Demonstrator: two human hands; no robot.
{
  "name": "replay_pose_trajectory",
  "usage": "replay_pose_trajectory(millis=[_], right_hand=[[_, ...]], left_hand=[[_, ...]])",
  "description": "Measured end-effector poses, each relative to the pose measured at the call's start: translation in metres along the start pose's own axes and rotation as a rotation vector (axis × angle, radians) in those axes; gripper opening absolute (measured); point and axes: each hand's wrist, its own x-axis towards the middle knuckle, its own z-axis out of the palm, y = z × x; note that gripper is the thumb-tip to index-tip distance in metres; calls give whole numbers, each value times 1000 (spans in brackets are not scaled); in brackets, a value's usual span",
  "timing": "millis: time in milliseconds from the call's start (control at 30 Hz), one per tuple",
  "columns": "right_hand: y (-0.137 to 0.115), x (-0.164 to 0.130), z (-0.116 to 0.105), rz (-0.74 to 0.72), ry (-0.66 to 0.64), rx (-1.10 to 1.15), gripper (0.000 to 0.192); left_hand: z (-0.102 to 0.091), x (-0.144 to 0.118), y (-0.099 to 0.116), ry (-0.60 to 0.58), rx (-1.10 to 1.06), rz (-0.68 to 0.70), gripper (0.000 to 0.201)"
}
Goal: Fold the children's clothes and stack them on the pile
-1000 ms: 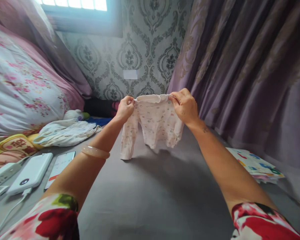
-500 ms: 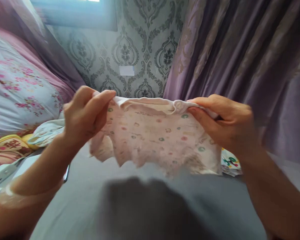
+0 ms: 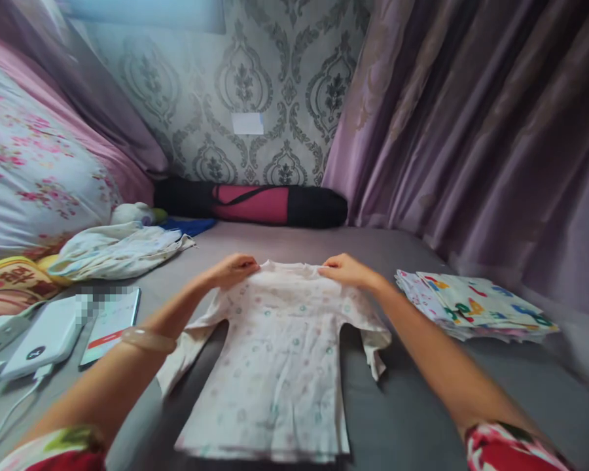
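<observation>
A small white long-sleeved shirt (image 3: 279, 353) with a faint pastel print is spread over the grey bed sheet (image 3: 402, 418), its collar away from me and its hem close by. My left hand (image 3: 236, 269) pinches the shirt at the left shoulder beside the collar. At the opposite shoulder, my right hand (image 3: 346, 269) has its fingers closed on the fabric. Both sleeves hang outward; the left one is partly hidden behind my left forearm, which wears a pale bangle (image 3: 148, 340).
On the right lies a stack of folded printed clothes (image 3: 481, 304). To the left are a phone (image 3: 110, 324), a white power bank (image 3: 46, 337) with a cable, a crumpled pale cloth (image 3: 118, 248) and a yellow item (image 3: 19, 284). A black and red rolled bag (image 3: 250, 203) rests along the wall.
Both hands have moved down and away from me, bringing the shirt from held up in the air to spread out over the bed. The rolled bag and the clothes stack now show.
</observation>
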Motion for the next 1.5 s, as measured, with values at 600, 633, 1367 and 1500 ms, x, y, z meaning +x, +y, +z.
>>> replay_pose_trajectory(millis=[600,633,1367,1500], right_hand=[[67,66,61,-26,97,-655,34],[69,71,60,-20,90,-655,34],[71,163,58,88,89,-356,35],[68,169,67,126,114,-363,33]], left_hand=[[61,56,-60,65,475,-78,37],[60,62,-62,63,482,-78,37],[58,144,-72,100,220,-370,35],[66,146,-73,150,211,-328,33]])
